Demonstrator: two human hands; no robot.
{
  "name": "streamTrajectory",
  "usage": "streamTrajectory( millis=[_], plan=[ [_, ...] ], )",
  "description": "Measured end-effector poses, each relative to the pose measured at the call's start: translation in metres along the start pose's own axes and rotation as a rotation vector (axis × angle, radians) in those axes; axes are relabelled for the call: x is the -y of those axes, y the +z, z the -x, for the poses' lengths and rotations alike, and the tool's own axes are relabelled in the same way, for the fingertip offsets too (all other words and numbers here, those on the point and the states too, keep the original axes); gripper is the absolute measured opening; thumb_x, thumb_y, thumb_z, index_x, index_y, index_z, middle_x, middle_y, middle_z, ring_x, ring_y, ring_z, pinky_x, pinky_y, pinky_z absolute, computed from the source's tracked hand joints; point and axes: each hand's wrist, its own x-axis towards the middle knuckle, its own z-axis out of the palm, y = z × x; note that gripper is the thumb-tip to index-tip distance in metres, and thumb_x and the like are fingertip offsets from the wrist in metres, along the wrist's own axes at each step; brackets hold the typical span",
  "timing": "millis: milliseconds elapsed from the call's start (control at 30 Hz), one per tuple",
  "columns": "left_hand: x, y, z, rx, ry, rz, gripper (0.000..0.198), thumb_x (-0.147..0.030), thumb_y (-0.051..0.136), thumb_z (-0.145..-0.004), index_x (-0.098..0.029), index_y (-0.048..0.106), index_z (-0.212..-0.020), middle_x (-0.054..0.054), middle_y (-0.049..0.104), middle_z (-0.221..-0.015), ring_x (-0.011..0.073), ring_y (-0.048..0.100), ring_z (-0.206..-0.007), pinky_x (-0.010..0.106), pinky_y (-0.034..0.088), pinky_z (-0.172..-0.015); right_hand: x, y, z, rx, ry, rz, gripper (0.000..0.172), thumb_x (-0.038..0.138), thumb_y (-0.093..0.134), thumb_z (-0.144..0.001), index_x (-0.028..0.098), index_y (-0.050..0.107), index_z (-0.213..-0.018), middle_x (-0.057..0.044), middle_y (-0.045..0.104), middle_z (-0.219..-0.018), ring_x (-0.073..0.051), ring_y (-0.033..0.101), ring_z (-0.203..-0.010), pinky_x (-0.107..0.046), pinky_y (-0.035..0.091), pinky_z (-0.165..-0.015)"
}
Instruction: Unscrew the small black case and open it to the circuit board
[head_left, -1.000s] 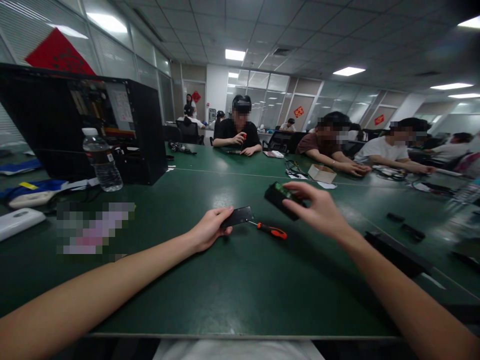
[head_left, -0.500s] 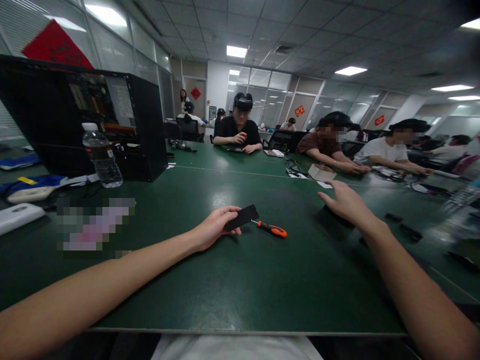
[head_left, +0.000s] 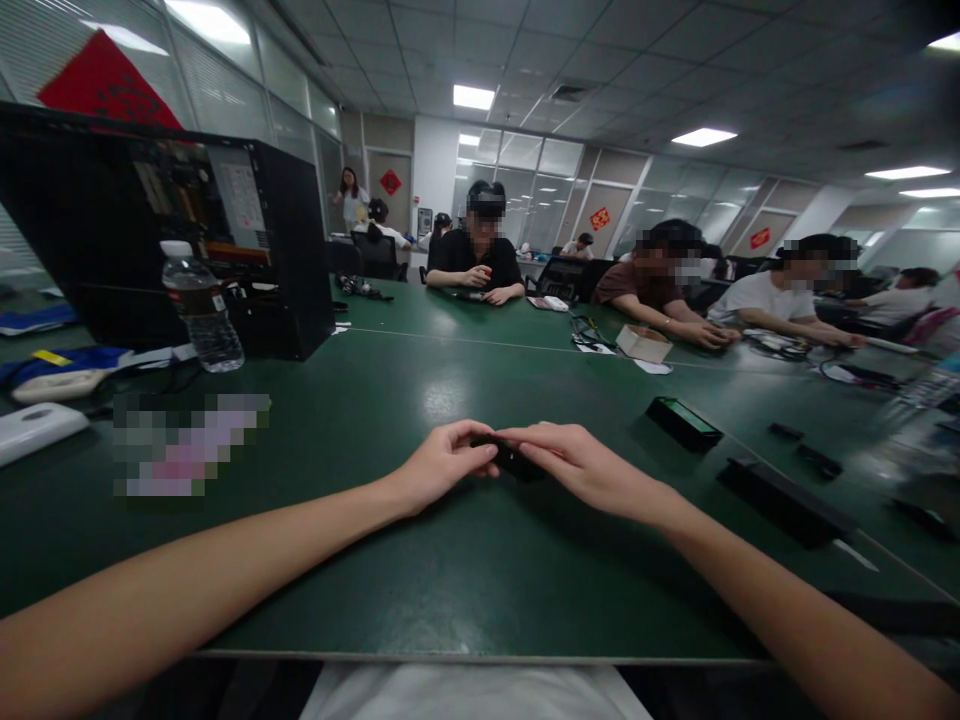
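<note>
A small black rectangular piece (head_left: 514,460) is between my two hands, low over the middle of the green table. My left hand (head_left: 441,462) is closed on its left end, thumb on the near side. Over the other end lie the fingers of my right hand (head_left: 589,468), with the thumb against the near face, so both hands grip it. Much of the piece is covered by fingers. The orange-and-black screwdriver does not show now. Right of my right hand sits a black box-like part with a green inside (head_left: 684,422), and nearer me a long black part (head_left: 784,502).
An open black computer case (head_left: 296,250) stands at the left, a water bottle (head_left: 201,310) before it. A white device (head_left: 37,435) lies at the left edge. Small black parts (head_left: 819,462) lie at right. A cardboard box (head_left: 643,344) and several seated people are across the table.
My right hand has come left from above the parts at right and now grips the black piece with my left hand. The piece has turned, and the screwdriver has gone from sight.
</note>
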Motion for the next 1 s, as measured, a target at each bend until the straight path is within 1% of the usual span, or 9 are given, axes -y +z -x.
streamTrajectory(
  millis=[133,300,467,567,667,700,800,867,1000],
  plan=[
    [0.003,-0.002,-0.002,-0.045,-0.038,0.040,0.044,-0.047,0.086,-0.075,-0.011,0.067,-0.093,0.004,0.071,-0.080,0.0133,0.067,-0.069,0.025,0.051,-0.069,-0.010,-0.009,0.001,-0.067,0.133,-0.095,0.036,0.044,0.050,-0.101,0.021,0.069,-0.119,-0.009,0.072,-0.115,-0.023,0.066,-0.103,-0.036,0.052,-0.091],
    [0.002,0.000,0.001,-0.018,-0.035,0.074,0.048,-0.049,0.088,-0.071,-0.012,0.066,-0.092,0.004,0.072,-0.081,0.0146,0.070,-0.069,0.025,0.052,-0.068,-0.004,0.014,-0.001,0.126,0.207,-0.491,0.038,0.056,0.055,-0.097,0.018,0.057,-0.102,-0.004,0.068,-0.097,-0.018,0.065,-0.087,-0.030,0.052,-0.078],
    [0.001,0.001,0.001,-0.034,-0.014,0.061,0.045,-0.046,0.087,-0.073,-0.011,0.070,-0.095,0.007,0.074,-0.086,0.0160,0.070,-0.076,0.027,0.054,-0.074,-0.013,0.009,-0.001,0.105,0.323,-0.732,0.043,0.060,0.068,-0.087,0.021,0.052,-0.095,-0.003,0.067,-0.092,-0.017,0.065,-0.083,-0.028,0.049,-0.073],
    [0.001,0.001,0.000,-0.055,-0.018,0.057,0.043,-0.043,0.089,-0.071,-0.012,0.070,-0.094,0.008,0.072,-0.092,0.0158,0.070,-0.076,0.027,0.054,-0.074,-0.028,-0.020,0.001,0.013,0.324,-0.564,0.042,0.059,0.069,-0.084,0.020,0.056,-0.095,-0.007,0.070,-0.101,-0.019,0.065,-0.086,-0.029,0.050,-0.074],
    [0.001,0.001,0.000,-0.047,-0.022,0.024,0.037,-0.041,0.086,-0.074,-0.012,0.070,-0.091,0.006,0.070,-0.087,0.0151,0.069,-0.074,0.025,0.052,-0.070,-0.054,-0.064,0.012,-0.197,0.360,-0.071,0.040,0.058,0.063,-0.085,0.021,0.063,-0.102,-0.010,0.070,-0.114,-0.023,0.066,-0.098,-0.033,0.051,-0.083],
    [0.000,0.001,0.000,-0.039,-0.022,0.008,0.035,-0.040,0.085,-0.076,-0.012,0.071,-0.090,0.006,0.070,-0.085,0.0148,0.069,-0.073,0.025,0.051,-0.069,-0.066,-0.079,0.019,-0.250,0.429,0.173,0.040,0.057,0.058,-0.088,0.023,0.065,-0.107,-0.009,0.070,-0.117,-0.023,0.066,-0.100,-0.032,0.051,-0.084],
    [-0.001,0.001,0.000,-0.023,-0.030,-0.028,0.028,-0.037,0.081,-0.079,-0.012,0.071,-0.088,0.005,0.069,-0.081,0.0143,0.067,-0.071,0.024,0.050,-0.068,-0.105,-0.122,0.045,-0.389,0.664,0.471,0.031,0.042,0.062,-0.086,0.017,0.070,-0.102,-0.021,0.070,-0.110,-0.033,0.064,-0.100,-0.043,0.045,-0.085],
    [-0.001,0.001,0.000,-0.022,-0.040,-0.040,0.025,-0.034,0.080,-0.079,-0.012,0.071,-0.087,0.005,0.069,-0.082,0.0139,0.067,-0.071,0.024,0.050,-0.068,-0.131,-0.140,0.063,-0.411,0.829,0.588,0.024,0.033,0.064,-0.082,0.013,0.071,-0.092,-0.027,0.070,-0.102,-0.037,0.064,-0.091,-0.047,0.042,-0.076],
    [0.000,0.001,0.000,-0.013,-0.051,-0.066,0.022,-0.032,0.077,-0.079,-0.012,0.070,-0.087,0.004,0.069,-0.083,0.0130,0.066,-0.070,0.025,0.049,-0.068,-0.174,-0.154,0.088,-0.317,1.009,0.626,0.018,0.032,0.067,-0.078,0.016,0.073,-0.085,-0.020,0.073,-0.092,-0.028,0.065,-0.070,-0.038,0.043,-0.064]
  ],
)
